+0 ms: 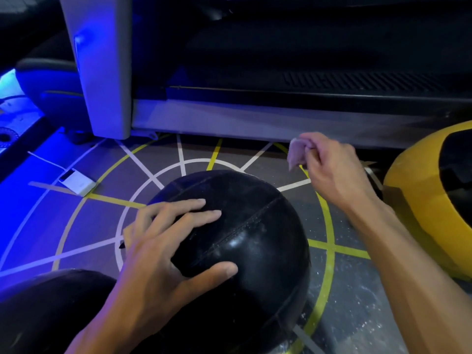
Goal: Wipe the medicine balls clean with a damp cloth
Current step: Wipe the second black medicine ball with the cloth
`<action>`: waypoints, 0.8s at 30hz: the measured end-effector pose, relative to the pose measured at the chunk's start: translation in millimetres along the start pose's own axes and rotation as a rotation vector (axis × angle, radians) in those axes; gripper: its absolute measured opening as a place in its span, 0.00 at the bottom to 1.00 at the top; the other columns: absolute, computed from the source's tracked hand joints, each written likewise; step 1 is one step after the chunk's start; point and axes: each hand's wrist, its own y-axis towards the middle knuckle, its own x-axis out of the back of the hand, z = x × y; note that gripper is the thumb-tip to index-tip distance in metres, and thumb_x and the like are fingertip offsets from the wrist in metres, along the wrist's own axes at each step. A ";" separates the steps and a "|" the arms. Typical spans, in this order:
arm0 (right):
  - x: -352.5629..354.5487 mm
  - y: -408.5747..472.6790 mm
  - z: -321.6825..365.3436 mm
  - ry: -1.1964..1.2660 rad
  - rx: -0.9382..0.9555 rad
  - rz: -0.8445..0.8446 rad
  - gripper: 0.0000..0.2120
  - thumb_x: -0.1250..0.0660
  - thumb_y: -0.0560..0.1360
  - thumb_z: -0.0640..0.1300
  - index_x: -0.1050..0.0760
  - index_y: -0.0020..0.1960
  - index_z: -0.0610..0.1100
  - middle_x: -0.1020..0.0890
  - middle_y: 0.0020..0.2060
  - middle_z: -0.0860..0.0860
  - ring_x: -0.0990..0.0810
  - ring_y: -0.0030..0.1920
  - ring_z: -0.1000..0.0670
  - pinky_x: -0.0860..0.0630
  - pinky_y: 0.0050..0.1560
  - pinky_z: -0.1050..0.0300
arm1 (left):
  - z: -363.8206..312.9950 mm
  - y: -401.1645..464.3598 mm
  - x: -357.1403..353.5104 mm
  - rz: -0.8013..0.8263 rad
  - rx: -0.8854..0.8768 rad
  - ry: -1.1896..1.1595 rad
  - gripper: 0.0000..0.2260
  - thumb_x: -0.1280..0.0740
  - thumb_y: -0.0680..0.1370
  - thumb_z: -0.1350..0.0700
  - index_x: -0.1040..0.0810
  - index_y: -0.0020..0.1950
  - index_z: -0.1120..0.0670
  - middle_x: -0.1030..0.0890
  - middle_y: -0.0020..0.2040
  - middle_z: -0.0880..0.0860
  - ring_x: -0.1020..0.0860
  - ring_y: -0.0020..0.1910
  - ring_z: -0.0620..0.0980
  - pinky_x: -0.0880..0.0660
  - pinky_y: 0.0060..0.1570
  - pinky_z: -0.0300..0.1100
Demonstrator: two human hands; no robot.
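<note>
Nearest, my left hand (176, 241) lies spread over the black ball (237, 241), fingers (204, 214) straight across its top and thumb pressed to the near side, so the ball cannot roll on the floor (339, 297) while I work on it. It sits on the painted rings and spokes between my knees, with a dark rounded shape, perhaps another ball, I cannot tell, at the lower left. Dusty smears show across the ball's seamed top, so I judge the wiping is hardly begun there. Farther out, my right hand (329, 167) is raised clear of the ball, its fingers curled tight round the cloth (296, 152), bunched small so a pad of it sticks out ready to come down on the surface. To the right stands a yellow ball (413, 200), apart from the black one, probably waiting its turn. Beyond lie a white box (76, 181) and the grey base of a machine (229, 118).
</note>
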 end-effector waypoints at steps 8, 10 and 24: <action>-40.4 -15.6 35.9 0.135 0.325 0.478 0.19 0.41 0.83 0.38 0.22 0.70 0.50 0.22 0.70 0.55 0.26 0.70 0.58 0.34 0.72 0.62 | -4.0 2.9 -5.8 -0.009 -0.020 -0.012 0.29 0.31 0.68 0.24 0.21 0.65 0.35 0.26 0.69 0.34 0.34 0.70 0.42 0.43 0.69 0.44; -53.7 9.5 -4.8 0.108 0.079 0.554 0.15 0.40 0.83 0.40 0.17 0.61 0.50 0.17 0.63 0.55 0.20 0.62 0.55 0.27 0.66 0.57 | -2.6 2.3 -5.8 -0.014 -0.010 -0.017 0.29 0.31 0.67 0.25 0.21 0.65 0.35 0.26 0.69 0.34 0.34 0.70 0.43 0.42 0.68 0.47; -43.8 -5.7 -11.9 0.343 0.050 0.322 0.17 0.39 0.80 0.42 0.17 0.61 0.56 0.18 0.63 0.61 0.23 0.67 0.59 0.30 0.73 0.53 | 2.2 22.2 -14.2 -0.068 0.006 -0.007 0.29 0.31 0.66 0.25 0.21 0.64 0.34 0.25 0.68 0.32 0.33 0.70 0.41 0.44 0.71 0.43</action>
